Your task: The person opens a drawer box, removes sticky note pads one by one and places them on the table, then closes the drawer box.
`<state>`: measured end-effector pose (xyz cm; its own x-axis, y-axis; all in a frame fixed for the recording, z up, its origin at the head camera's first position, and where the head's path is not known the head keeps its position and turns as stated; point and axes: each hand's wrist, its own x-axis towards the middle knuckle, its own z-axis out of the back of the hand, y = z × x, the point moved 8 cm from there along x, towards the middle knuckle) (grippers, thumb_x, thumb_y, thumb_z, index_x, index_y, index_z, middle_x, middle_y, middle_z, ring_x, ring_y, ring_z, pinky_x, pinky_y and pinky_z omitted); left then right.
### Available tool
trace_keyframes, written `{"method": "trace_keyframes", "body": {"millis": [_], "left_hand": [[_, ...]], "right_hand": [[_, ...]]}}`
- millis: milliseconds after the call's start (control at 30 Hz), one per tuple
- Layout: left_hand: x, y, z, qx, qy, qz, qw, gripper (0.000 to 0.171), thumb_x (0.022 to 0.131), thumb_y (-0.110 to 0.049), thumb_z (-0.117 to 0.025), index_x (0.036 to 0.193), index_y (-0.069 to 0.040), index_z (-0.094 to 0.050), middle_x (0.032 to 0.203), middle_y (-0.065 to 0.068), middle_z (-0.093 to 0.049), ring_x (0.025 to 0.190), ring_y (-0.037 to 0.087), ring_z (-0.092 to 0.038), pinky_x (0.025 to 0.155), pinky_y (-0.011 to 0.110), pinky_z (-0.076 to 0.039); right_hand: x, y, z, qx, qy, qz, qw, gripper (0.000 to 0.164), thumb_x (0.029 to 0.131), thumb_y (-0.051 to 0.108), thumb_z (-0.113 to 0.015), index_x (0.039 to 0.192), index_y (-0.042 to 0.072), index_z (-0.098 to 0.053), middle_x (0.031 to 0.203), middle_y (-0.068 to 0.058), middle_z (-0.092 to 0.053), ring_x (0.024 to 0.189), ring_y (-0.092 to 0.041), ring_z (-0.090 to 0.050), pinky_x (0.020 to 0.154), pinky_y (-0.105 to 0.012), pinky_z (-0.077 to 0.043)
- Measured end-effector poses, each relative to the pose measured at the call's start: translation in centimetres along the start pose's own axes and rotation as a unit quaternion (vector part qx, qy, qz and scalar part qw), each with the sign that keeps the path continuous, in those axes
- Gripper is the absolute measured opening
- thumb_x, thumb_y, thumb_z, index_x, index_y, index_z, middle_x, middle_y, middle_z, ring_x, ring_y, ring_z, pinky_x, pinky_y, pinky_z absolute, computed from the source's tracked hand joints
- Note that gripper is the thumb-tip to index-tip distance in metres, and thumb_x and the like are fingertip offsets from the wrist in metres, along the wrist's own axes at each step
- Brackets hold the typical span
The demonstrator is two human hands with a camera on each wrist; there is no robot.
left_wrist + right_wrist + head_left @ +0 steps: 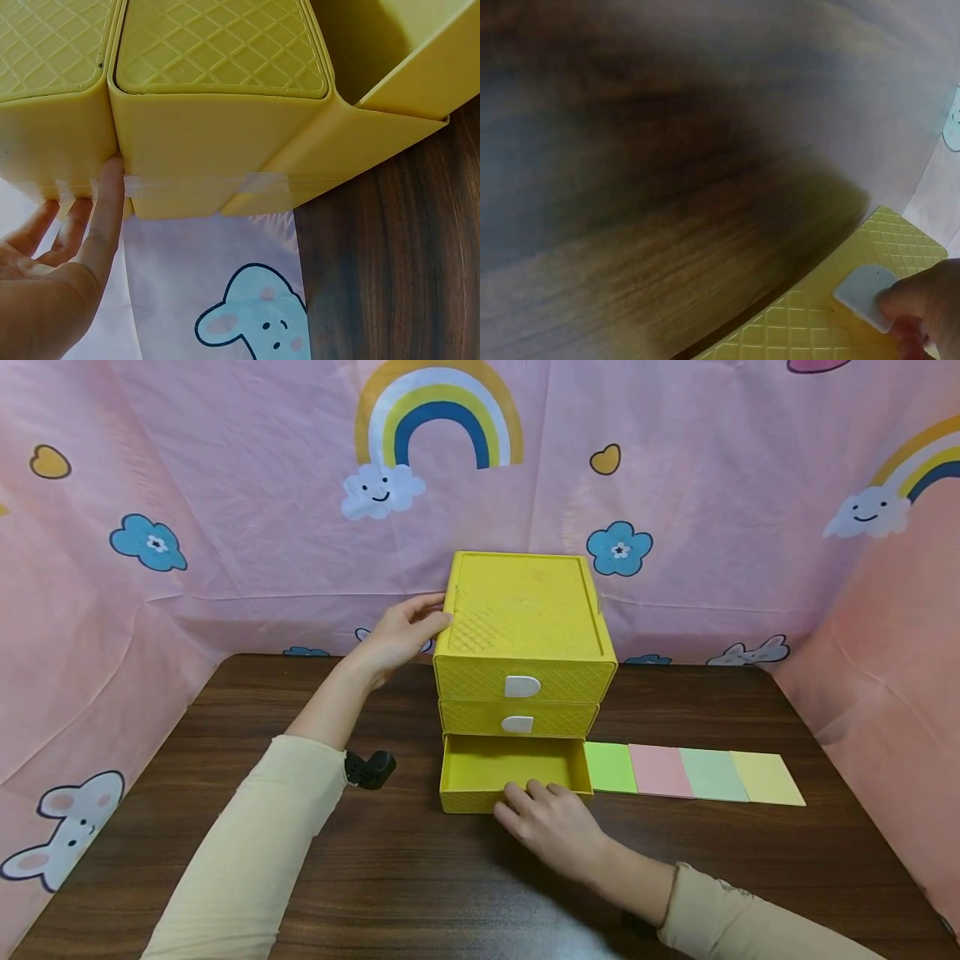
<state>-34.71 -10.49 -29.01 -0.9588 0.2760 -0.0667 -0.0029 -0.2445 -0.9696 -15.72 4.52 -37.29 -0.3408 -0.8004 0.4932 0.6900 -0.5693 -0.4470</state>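
A yellow three-drawer box point(525, 610) stands on the table, its bottom drawer point(480, 800) pulled out and bare inside. My left hand point(397, 635) rests on the box's upper left side, thumb at the top edge. In the left wrist view its extended fingers point(111, 199) touch the side wall near a seam with clear tape. My right hand point(555, 827) grips the front of the bottom drawer. Its fingers curl over the rim, and in the right wrist view the thumb point(911, 295) presses the drawer's white handle point(866, 289). The upper two drawers are closed.
Green, pink, mint and yellow paper squares point(660, 771) lie in a row right of the box. The brown wooden table point(390, 877) backs onto a pink patterned cloth point(285, 485). A black wrist device point(370, 770) sits at my left sleeve.
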Motion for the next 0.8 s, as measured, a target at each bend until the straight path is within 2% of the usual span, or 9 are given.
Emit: {"method": "trace_keyframes", "body": {"millis": [133,300,800], "left_hand": [[0.0,0.0,0.0,0.000,0.000,0.001,1.0000,0.054,0.095,-0.030,-0.050,0.144,-0.018,-0.031,0.135,0.005,-0.045,0.116,0.022,-0.048,0.087,0.038,-0.051],[0.0,-0.1,0.0,-0.002,0.004,0.000,1.0000,0.053,0.095,-0.030,-0.050,0.144,-0.018,-0.031,0.134,0.006,-0.045,0.115,0.022,-0.049,0.084,0.038,-0.053],[-0.1,-0.1,-0.1,-0.011,0.004,-0.001,0.9999,0.053,0.096,-0.028,-0.049,0.144,-0.018,-0.031,0.133,0.005,-0.045,0.113,0.023,-0.051,0.081,0.037,-0.054]], "right_hand": [[0.3,-0.6,-0.3,-0.009,-0.015,-0.006,1.000,0.039,0.093,-0.003,-0.020,0.076,0.012,-0.051,0.077,0.000,-0.049,0.046,-0.014,-0.042,0.033,-0.021,-0.026],[0.7,-1.3,-0.8,-0.017,-0.026,-0.015,0.999,0.036,0.091,-0.003,-0.022,0.075,0.012,-0.050,0.074,0.000,-0.047,0.042,-0.013,-0.040,0.031,-0.022,-0.020],[1.7,-2.9,-2.3,-0.028,-0.038,-0.049,0.998,0.037,0.093,-0.001,-0.023,0.075,0.013,-0.053,0.072,-0.003,-0.045,0.039,-0.012,-0.040,0.029,-0.022,-0.019]]}}
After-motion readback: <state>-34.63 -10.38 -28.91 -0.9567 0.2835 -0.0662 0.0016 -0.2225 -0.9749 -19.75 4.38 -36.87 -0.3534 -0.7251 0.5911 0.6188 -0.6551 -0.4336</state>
